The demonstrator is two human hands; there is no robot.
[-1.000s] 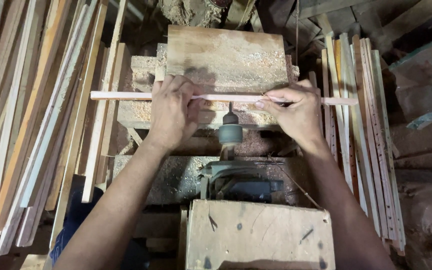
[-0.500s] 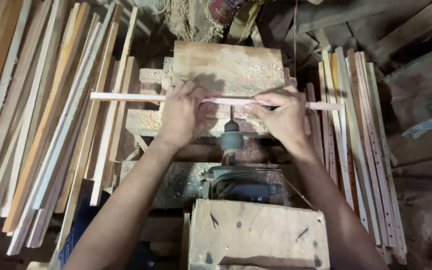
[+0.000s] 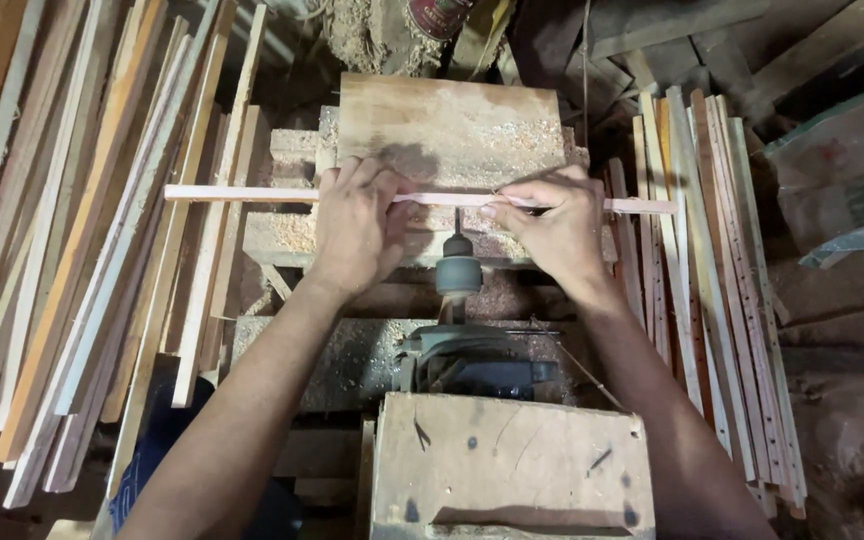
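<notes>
A thin pale wooden strip (image 3: 242, 192) lies crosswise over a sawdust-covered wooden block (image 3: 452, 125). My left hand (image 3: 357, 225) grips the strip left of centre, and my right hand (image 3: 552, 225) pinches it right of centre. Between my hands a horizontal drill chuck (image 3: 458, 270) points its bit at the strip's near edge. The chuck belongs to a dark motor (image 3: 477, 365) mounted below it. The strip's middle is partly hidden by my fingers.
Many long wooden strips (image 3: 82, 250) lean in a pile on the left. A bundle of drilled strips (image 3: 712, 290) stands on the right. A wooden box (image 3: 512, 470) sits in front of the motor. Sawdust covers the bench, and a sack (image 3: 842, 180) lies far right.
The strip has slid to the left between my hands; less of it sticks out on the right. My hands keep the same grip, and the view has shifted slightly.
</notes>
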